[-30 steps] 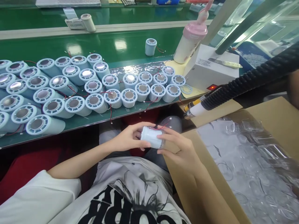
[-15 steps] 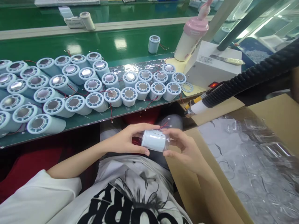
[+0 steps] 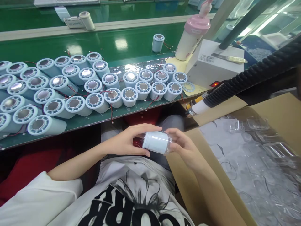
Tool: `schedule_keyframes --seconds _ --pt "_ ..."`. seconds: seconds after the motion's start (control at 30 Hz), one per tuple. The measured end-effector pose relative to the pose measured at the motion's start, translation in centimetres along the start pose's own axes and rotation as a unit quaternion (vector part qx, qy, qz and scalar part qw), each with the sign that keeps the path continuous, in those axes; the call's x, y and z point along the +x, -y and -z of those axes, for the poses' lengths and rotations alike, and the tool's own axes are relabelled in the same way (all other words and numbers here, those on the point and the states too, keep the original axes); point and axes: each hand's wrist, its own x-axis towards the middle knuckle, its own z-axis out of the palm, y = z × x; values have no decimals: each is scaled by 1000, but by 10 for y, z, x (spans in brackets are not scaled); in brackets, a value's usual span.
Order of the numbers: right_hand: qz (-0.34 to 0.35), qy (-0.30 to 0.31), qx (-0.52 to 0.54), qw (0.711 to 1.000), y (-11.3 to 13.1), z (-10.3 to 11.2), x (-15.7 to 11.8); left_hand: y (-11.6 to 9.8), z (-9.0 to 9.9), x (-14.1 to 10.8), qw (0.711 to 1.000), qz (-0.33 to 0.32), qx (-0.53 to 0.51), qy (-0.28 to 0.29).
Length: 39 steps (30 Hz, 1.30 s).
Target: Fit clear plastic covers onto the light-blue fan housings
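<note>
A light-blue cylinder (image 3: pixel 155 142) lies on its side in front of my body, with a clear plastic cover around it. My left hand (image 3: pixel 131 139) wraps the left end, thumb below and fingers above. At the right end my right hand (image 3: pixel 184 144) grips the clear cover with bent fingers. Red strands show in the gap inside my left hand. On the bench above stand several like cylinders (image 3: pixel 94 99) with slotted top rings, round grey centres and thin red and black wires.
An open cardboard box (image 3: pixel 188 175) of clear plastic covers (image 3: pixel 258 169) is at the right. A black corrugated hose (image 3: pixel 240 80) slants over it. A white box-shaped device (image 3: pixel 211 67) and a pink-lidded bottle (image 3: pixel 191 34) stand on the bench. One cylinder (image 3: pixel 157 43) sits on the green belt (image 3: pixel 131 37).
The held cylinder has turned, and its red wire at the upper right no longer shows. My right fingers have shifted on the cover. The lone cylinder has moved slightly right and up.
</note>
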Motion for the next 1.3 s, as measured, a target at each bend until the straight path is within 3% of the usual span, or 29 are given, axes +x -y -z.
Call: schedule_keyframes --seconds 0.53,0.73,0.87,0.93,1.0,1.07,1.13,1.2,1.23,1.3 --pt "-155 19 92 983 -4 -12 8 4 -1 -1 999 -33 -24 0" --pt "-238 65 117 962 -2 -12 8 4 0 0 997 -72 19 -6" --pt "-249 100 86 959 -6 -12 8 -3 -2 -1 999 -40 25 -11" --pt "-186 69 33 980 -10 -12 6 -8 -4 -3 1000 8 9 -25" --pt "-40 -19 -57 997 -14 -10 4 -12 -6 -3 997 63 -17 -38" --pt "148 -83 -170 971 -18 -6 0 -15 -8 -4 992 108 -56 -45" --pt "295 -56 -276 913 -19 -1 -3 -16 -8 -3 985 133 -98 -42" --pt "347 1 -331 878 -20 3 -6 -16 -6 -3 981 144 -126 -32" --pt "338 18 -329 881 -20 3 -7 -16 -5 -3 981 142 -132 -25" --pt "270 30 -262 926 -18 2 -9 -16 -3 -3 985 117 -125 -8"
